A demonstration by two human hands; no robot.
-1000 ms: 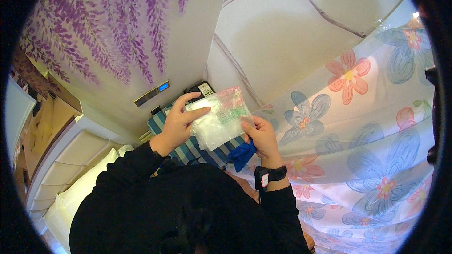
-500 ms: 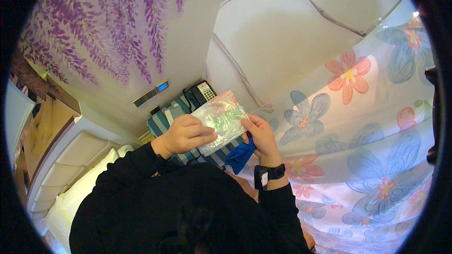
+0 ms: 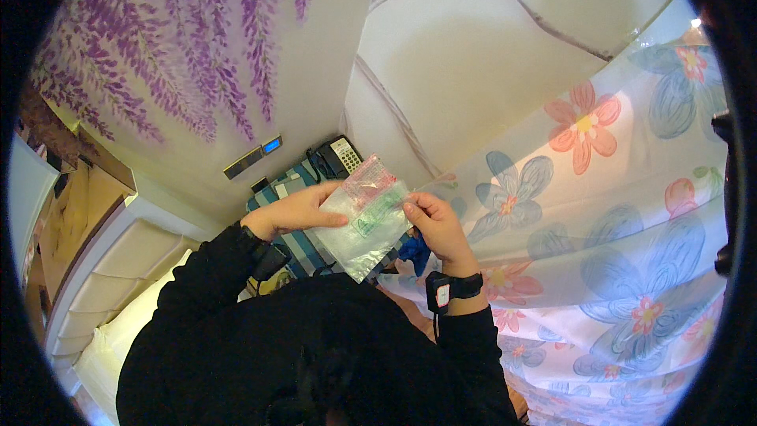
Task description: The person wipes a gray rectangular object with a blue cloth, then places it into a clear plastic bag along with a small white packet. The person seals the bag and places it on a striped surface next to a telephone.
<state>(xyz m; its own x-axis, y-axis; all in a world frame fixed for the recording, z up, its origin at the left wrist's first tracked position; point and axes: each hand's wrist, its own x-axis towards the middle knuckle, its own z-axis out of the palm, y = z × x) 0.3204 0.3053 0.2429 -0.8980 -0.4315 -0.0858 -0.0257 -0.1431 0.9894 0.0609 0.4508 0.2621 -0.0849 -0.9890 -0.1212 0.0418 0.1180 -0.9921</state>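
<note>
A clear plastic bag (image 3: 359, 229) with red and green print is stretched between my hands, tilted with its red-printed end up and away. My left hand (image 3: 307, 209) grips its left edge, thumb on top and fingers behind. At the right edge, my right hand (image 3: 438, 227) pinches the bag between thumb and fingers. A piece of blue cloth (image 3: 413, 252) hangs below the right palm; the hand's lower fingers are hidden, so I cannot tell how it is held there.
Beyond the bag is a surface with a blue-and-grey striped cover (image 3: 303, 177), bearing a black telephone (image 3: 341, 156). A padded headboard (image 3: 118, 260) and white pillow (image 3: 134, 312) lie left. A floral curtain (image 3: 583, 213) hangs right. Wall switches (image 3: 244, 162) sit beyond the striped cover.
My left hand has shifted from the bag's front to its left edge, fingers now behind it. The bag has turned and lies flatter to view. Less of the blue cloth shows.
</note>
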